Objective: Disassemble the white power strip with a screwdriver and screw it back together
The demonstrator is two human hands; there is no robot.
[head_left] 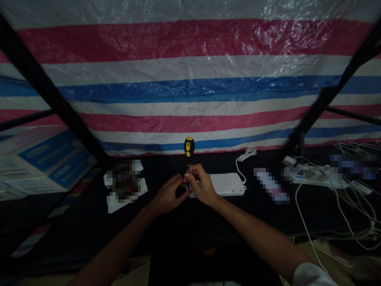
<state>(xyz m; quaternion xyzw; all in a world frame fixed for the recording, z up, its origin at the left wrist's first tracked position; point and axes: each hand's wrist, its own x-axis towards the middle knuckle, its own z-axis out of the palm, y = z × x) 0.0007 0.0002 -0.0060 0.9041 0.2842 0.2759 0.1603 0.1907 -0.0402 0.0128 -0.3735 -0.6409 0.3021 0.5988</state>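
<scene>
A white power strip lies flat on the black tabletop, with small dark holes near its right end and its cord coiled behind. My left hand grips the strip's left end, thumb along the near side and fingers at the far side. Above that end, my right hand is closed in a pinch around the shaft of a screwdriver. The screwdriver's yellow and black handle points up, standing above the fingers. Its tip and the spot it meets are hidden behind my hands.
Blurred items lie on white paper at left, and a blurred package sits right of the strip. More white strips and tangled cables fill the right side. Black frame bars slant up before a striped sheet. Boxes stand left.
</scene>
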